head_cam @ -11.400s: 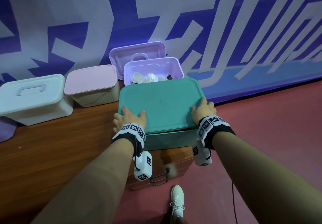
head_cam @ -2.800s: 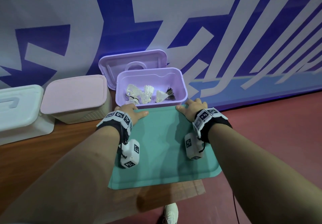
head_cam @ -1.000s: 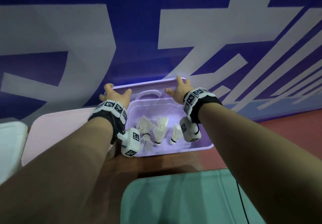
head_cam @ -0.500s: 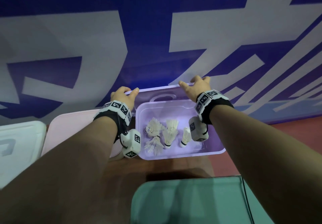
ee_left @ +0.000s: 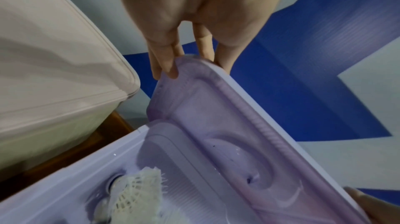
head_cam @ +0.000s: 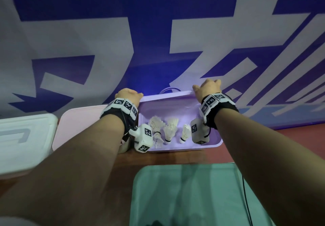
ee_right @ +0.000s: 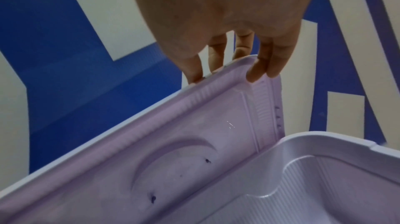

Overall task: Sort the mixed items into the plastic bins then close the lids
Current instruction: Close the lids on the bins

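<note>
An open lilac bin (head_cam: pixel 177 147) holds several white shuttlecocks (head_cam: pixel 168 129). Its lilac lid (head_cam: pixel 168 96) is tilted over the bin's far side. My left hand (head_cam: pixel 128 94) grips the lid's left corner and my right hand (head_cam: pixel 208 86) grips its right corner. In the left wrist view the left hand's fingers (ee_left: pixel 166 63) curl over the corner of the lid (ee_left: pixel 227 125), with a shuttlecock (ee_left: pixel 138 190) below. In the right wrist view the right hand's fingers (ee_right: pixel 262 67) pinch the edge of the lid (ee_right: pixel 173 150) above the bin's rim (ee_right: pixel 324 140).
A closed teal bin (head_cam: pixel 184 196) stands nearest me. A closed pink bin (head_cam: pixel 79 125) and a closed white bin (head_cam: pixel 22 141) sit to the left on the wooden top (head_cam: pixel 158 158). The blue and white banner wall (head_cam: pixel 158 32) rises just behind.
Both hands left the teal lid, reached to the lilac lid leaning at the wall and took hold of its top corners. The lid now tips forward over the bin.
</note>
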`<state>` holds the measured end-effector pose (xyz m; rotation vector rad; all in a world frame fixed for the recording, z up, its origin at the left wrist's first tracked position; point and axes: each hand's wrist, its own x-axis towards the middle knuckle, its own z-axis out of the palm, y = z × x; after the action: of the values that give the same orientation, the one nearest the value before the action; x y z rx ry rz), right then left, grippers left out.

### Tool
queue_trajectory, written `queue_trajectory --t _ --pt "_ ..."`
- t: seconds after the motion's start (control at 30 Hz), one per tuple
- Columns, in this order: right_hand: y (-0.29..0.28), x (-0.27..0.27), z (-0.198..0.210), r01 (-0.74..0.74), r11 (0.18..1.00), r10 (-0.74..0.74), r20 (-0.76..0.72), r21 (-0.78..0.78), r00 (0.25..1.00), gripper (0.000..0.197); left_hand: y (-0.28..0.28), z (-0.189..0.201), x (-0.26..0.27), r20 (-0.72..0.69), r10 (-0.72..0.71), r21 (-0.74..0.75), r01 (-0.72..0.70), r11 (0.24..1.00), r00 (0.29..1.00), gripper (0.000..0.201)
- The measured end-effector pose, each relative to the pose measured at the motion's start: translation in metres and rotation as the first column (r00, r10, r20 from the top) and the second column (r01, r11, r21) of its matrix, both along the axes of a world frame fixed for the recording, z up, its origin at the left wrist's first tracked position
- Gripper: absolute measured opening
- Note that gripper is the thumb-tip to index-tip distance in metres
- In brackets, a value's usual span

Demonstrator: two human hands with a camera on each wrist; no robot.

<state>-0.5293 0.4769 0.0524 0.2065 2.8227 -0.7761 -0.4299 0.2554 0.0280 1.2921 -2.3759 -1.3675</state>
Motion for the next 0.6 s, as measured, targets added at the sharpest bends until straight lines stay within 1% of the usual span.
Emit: queue_trajectory --t 0.1,0.17,0.2,0.27,0.33,0.4,0.5,0.6 --pt "0.015 0.012 0.004 0.039 0.999 -0.039 0.006 -0.008 0.999 0.044 0.012 -0.004 0.015 -0.067 0.008 0.02 -0.007 1.0 0.998 0.014" --pt "0.026 0.021 0.007 0.078 0.997 -0.077 0.058 -0.016 0.995 0.048 0.02 -0.008 0.021 -0.089 -0.01 0.017 0.011 1.0 0.996 0.016" --pt "0.031 0.024 0.008 0.08 0.997 -0.08 0.1 0.001 0.992 0.046 0.024 -0.009 0.025 -0.091 -0.023 0.017 0.025 1.0 0.996 0.019" --pt "0.041 0.031 0.009 0.042 0.999 -0.046 0.182 0.028 0.982 0.031 0.033 -0.008 0.03 -0.077 -0.074 0.003 0.074 0.997 0.994 0.032" --pt "0.049 0.036 0.006 0.011 1.0 -0.014 0.244 0.011 0.97 0.019 0.039 -0.007 0.034 -0.014 -0.125 0.01 0.125 0.992 0.992 0.046" --pt "0.056 0.041 0.002 -0.027 1.0 0.028 0.264 -0.009 0.964 0.02 0.043 -0.007 0.036 0.085 -0.159 0.024 0.157 0.987 0.984 0.056" --pt "0.062 0.05 -0.002 -0.063 0.997 0.045 0.301 0.049 0.953 0.025 0.049 -0.005 0.038 0.249 -0.227 -0.04 0.244 0.969 0.941 0.06" --pt "0.068 0.053 -0.007 -0.105 0.994 0.095 0.357 0.008 0.929 0.021 0.06 -0.007 0.037 0.373 -0.257 -0.059 0.299 0.953 0.892 0.066"
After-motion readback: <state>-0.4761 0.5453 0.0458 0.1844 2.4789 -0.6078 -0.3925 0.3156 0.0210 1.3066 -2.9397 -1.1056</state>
